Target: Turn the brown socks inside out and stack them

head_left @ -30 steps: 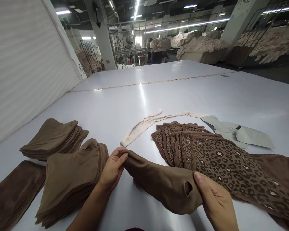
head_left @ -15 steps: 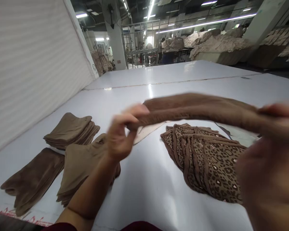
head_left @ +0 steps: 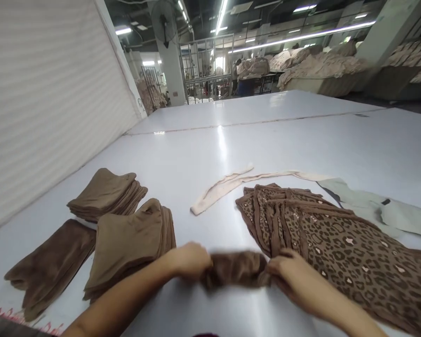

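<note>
Between my two hands a brown fabric piece (head_left: 235, 269) is bunched up low over the white table, smeared by motion. My left hand (head_left: 192, 260) is closed on its left end, and my right hand (head_left: 290, 275) grips the right end. To the right lies a fanned stack of leopard-print fabric pieces (head_left: 340, 248) with brown edges, close to my right hand. Left of my left hand sit a stack of folded brown pieces (head_left: 126, 241), another such stack (head_left: 107, 192) behind it, and a darker brown folded pile (head_left: 51, 262).
A cream fabric strip (head_left: 221, 187) and a pale grey-green piece (head_left: 368, 201) lie behind the leopard-print stack. White quilted sheeting (head_left: 52, 93) rises along the left. Beyond the white table (head_left: 266, 140) are heaped fabric bins (head_left: 323, 70), metal racks and a distant person.
Both hands have come down and closer together toward the near table. The brown fabric, stretched out in the air before, is now bunched low between them.
</note>
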Tool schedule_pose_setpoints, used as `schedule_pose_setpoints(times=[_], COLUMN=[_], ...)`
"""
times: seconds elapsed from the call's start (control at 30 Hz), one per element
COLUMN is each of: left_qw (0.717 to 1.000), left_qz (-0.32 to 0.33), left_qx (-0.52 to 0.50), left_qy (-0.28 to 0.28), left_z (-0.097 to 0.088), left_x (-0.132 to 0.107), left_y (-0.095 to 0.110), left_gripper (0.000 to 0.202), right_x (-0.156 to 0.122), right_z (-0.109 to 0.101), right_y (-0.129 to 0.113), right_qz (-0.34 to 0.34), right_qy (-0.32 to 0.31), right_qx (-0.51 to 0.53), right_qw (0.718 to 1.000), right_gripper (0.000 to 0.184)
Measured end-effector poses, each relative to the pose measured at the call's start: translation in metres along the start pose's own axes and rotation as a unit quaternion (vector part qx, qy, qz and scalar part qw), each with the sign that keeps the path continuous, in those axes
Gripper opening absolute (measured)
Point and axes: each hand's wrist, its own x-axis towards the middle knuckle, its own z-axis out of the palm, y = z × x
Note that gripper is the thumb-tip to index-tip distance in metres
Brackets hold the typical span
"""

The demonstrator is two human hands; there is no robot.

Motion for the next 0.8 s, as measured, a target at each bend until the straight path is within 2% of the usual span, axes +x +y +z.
schedule_pose_setpoints(times=[0.03,0.07,0.1,0.2,0.23,0.33,0.37,0.4,0.47,0.5,0.53,0.6,0.67,0.7,0.8], left_qw=[0.995,0.964,0.946,0.953,0.947,0.921,0.921,0.93,0.957,0.971,0.977,0.981,0.974,0.968,0.949], left_qz=[-0.006,-0.032,-0.047,-0.078,-0.088,-0.101,-0.092,-0.079,-0.053,-0.045,-0.047,-0.072,-0.112,-0.132,-0.166], left_qx=[0.022,0.064,0.107,0.25,0.274,0.272,0.259,0.246,0.201,0.158,0.106,-0.022,-0.141,-0.188,-0.268], left_qy=[-0.095,-0.256,-0.304,-0.152,-0.139,-0.261,-0.277,-0.262,-0.2,-0.174,-0.177,-0.179,-0.137,-0.103,-0.015], left_z=[-0.002,-0.008,-0.016,-0.046,-0.055,-0.061,-0.056,-0.047,-0.023,-0.009,0.005,0.025,0.032,0.031,0.018], left_x=[-0.004,-0.007,-0.008,-0.008,-0.009,-0.013,-0.014,-0.014,-0.011,-0.009,-0.006,0.001,0.005,0.006,0.006], left_y=[-0.001,0.0,0.002,0.012,0.015,0.018,0.019,0.019,0.019,0.017,0.015,0.007,-0.001,-0.004,-0.01], left_gripper=[0.015,0.006,0.007,0.021,0.021,0.019,0.022,0.033,0.061,0.066,0.061,0.039,0.035,0.035,0.034], right_x=[-0.004,-0.008,-0.011,-0.016,-0.016,-0.015,-0.013,-0.01,-0.002,0.002,0.006,0.011,0.008,0.005,-0.012], right_z=[0.004,0.006,0.004,-0.01,-0.014,-0.012,-0.008,-0.003,0.007,0.012,0.015,0.019,0.019,0.018,0.017], right_y=[0.004,0.005,0.006,0.001,-0.002,-0.012,-0.016,-0.022,-0.033,-0.039,-0.043,-0.046,-0.038,-0.03,-0.007], right_qz=[0.001,0.008,0.02,0.079,0.096,0.112,0.109,0.104,0.092,0.083,0.075,0.073,0.097,0.116,0.172], right_qy=[-0.024,-0.02,0.001,0.088,0.098,0.099,0.084,0.067,0.035,0.029,0.035,0.068,0.099,0.096,0.024], right_qx=[-0.019,-0.041,-0.057,-0.026,0.006,0.078,0.091,0.102,0.116,0.119,0.12,0.128,0.153,0.17,0.21], right_qw=[1.0,0.999,0.998,0.993,0.991,0.986,0.986,0.987,0.988,0.989,0.989,0.987,0.978,0.974,0.962], right_gripper=[0.018,0.016,0.018,0.029,0.031,0.031,0.029,0.027,0.025,0.024,0.023,0.023,0.028,0.032,0.04])
